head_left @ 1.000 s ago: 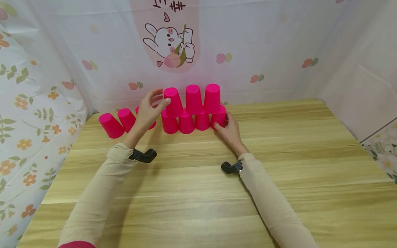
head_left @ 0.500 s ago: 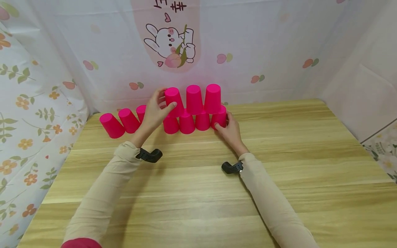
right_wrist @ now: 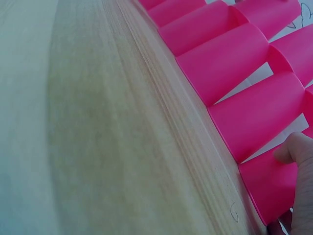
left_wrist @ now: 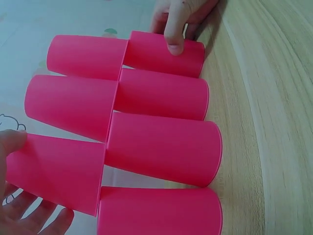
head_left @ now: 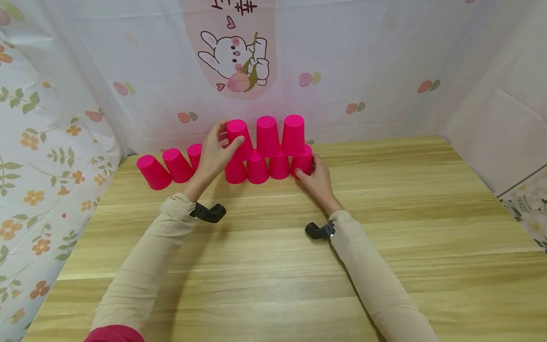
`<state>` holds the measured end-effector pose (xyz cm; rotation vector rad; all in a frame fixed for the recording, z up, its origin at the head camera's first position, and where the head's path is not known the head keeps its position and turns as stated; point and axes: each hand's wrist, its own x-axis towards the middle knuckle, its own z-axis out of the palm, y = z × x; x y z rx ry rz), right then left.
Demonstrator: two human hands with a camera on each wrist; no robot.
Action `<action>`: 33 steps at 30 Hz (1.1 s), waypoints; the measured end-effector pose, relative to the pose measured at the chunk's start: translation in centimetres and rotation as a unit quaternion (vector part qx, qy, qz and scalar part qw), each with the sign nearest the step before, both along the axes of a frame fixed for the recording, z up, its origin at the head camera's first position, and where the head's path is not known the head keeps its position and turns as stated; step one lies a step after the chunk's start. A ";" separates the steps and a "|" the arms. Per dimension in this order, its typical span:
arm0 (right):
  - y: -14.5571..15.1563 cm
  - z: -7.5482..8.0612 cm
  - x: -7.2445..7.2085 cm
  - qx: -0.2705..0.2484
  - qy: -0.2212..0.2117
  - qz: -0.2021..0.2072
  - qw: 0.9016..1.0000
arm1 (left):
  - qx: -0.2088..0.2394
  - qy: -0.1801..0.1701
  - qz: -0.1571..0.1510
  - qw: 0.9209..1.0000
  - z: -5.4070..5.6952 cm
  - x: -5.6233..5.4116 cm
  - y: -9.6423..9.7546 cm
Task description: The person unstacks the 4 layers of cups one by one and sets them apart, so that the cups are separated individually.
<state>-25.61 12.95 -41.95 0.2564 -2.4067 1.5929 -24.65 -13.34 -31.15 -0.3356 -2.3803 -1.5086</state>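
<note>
Upside-down pink cups form two tiers on the wooden table (head_left: 273,256). Three make up the upper tier, standing across the gaps of the lower row. My left hand (head_left: 214,156) holds the upper-left cup (head_left: 240,140), its thumb on the near side and its fingers around the far side. In the left wrist view, that cup (left_wrist: 56,171) sits with its rim at the bases of the cups below. My right hand (head_left: 318,183) grips the lower-right cup (head_left: 301,161), thumb in front and fingers behind, as the right wrist view shows with the thumb (right_wrist: 293,147).
Left of the tiers, three more upside-down pink cups (head_left: 154,173) stand in a row, the rightmost partly behind my left hand. A white printed cloth (head_left: 333,57) hangs right behind the cups. A flowered cloth (head_left: 42,190) hangs along the table's left side.
My left hand has moved a little right and closed on the upper-left cup, which has shifted slightly right. The right hand stays on its cup.
</note>
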 end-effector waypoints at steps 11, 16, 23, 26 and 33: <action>0.0 -0.1 -0.1 0.000 -0.001 -0.005 1.000 | 0.019 0.014 0.005 1.000 0.3 0.4 -0.6; -0.1 -0.1 0.0 -0.003 -0.003 -0.004 1.000 | 0.023 0.028 0.009 0.999 0.5 0.6 -1.2; -0.2 -0.1 -0.1 -0.002 -0.002 -0.006 1.000 | 0.020 0.026 0.027 0.999 0.8 1.4 -2.6; -0.2 -0.1 0.0 -0.003 0.000 -0.004 1.000 | 0.018 0.033 0.028 0.999 1.6 2.4 -3.0; 0.0 -0.1 -0.1 0.000 -0.001 -0.011 1.000 | 0.012 0.049 0.030 0.998 3.9 4.8 -3.7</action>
